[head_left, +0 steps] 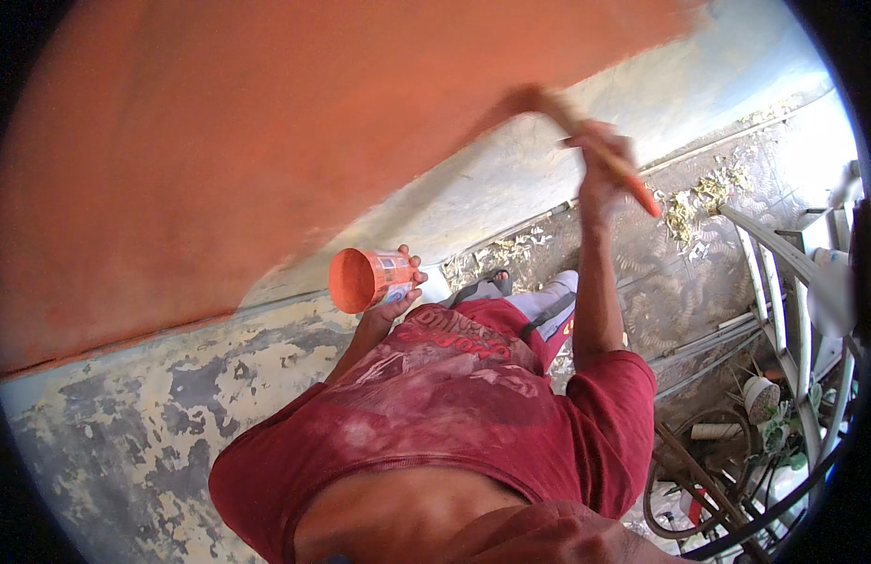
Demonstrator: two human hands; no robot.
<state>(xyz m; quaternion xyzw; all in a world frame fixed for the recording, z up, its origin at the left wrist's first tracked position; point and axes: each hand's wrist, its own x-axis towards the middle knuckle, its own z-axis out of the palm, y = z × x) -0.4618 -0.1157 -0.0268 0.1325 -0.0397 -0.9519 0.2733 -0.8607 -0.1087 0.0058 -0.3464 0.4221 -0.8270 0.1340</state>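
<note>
In my right hand (604, 160) is a paintbrush (572, 120), gripped by its long handle with an orange-red end. Its bristles, blurred by motion, meet the wall at the lower border of the orange paint (266, 122). Below that border lies a pale unpainted strip (398, 221). My left hand (409, 277) is wrapped round a paint cup (360, 280), coated orange inside and tipped so its mouth faces the wall. How much paint the cup holds I cannot tell.
Peeling grey and cream wall (172, 423) spreads at lower left. Scraped flakes (694, 207) litter the floor along the wall's foot. On the right stand a pale metal frame (774, 273), a small white pot (761, 397), a plant (783, 432) and hoop-like clutter (680, 508).
</note>
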